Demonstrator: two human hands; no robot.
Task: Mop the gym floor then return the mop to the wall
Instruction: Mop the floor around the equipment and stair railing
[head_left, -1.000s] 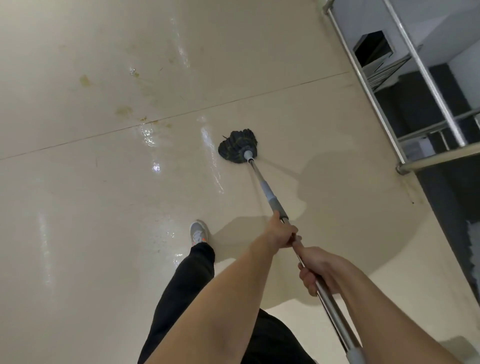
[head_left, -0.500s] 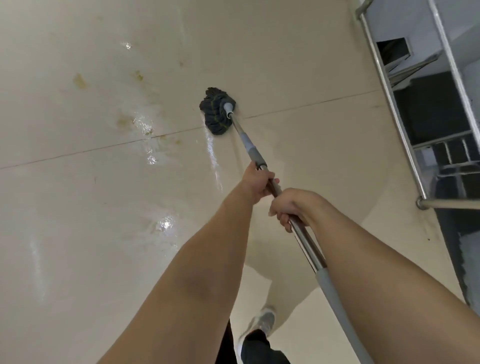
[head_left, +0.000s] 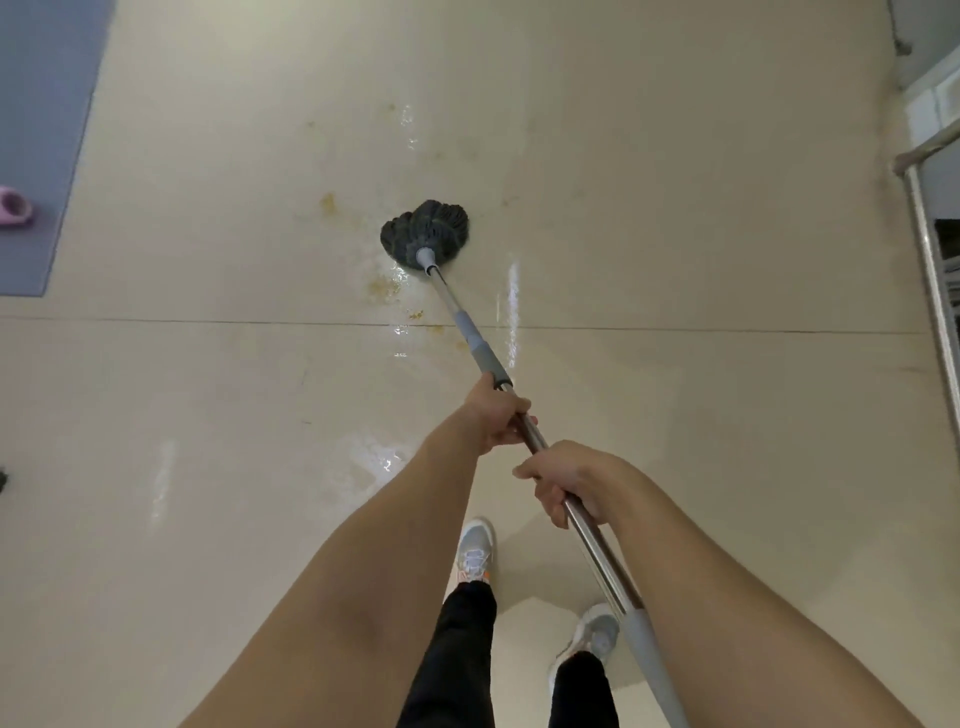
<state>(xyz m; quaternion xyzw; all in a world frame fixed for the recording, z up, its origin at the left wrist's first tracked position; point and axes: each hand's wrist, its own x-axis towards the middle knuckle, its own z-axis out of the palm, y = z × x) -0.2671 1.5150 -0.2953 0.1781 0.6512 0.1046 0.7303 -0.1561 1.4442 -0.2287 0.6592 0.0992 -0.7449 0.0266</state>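
Cream floor (head_left: 208, 467), dark grey mop head (head_left: 425, 228).
Silver and grey handle (head_left: 592, 545), yellow stains (head_left: 383, 285), purple mat (head_left: 36, 130), black trousers (head_left: 457, 654).

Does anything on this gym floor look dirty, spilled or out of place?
Yes: yellowish-brown stains blotch the glossy cream floor just beside the dark grey string mop head, near the floor seam, amid wet shiny streaks.

One mop (head_left: 425, 231) shows at twelve o'clock. There are two hands: the left hand (head_left: 496, 415) and the right hand (head_left: 569, 480). Two grey shoes stand at six o'clock, a left shoe (head_left: 475, 551) and a right shoe (head_left: 592, 636). One purple mat (head_left: 36, 130) lies at ten o'clock, with one pink object (head_left: 13, 207) on it. One metal railing (head_left: 930, 260) runs at three o'clock. One seam (head_left: 208, 322) crosses the floor (head_left: 675, 182). There are several yellow stains (head_left: 328, 203), too smeared to count exactly.
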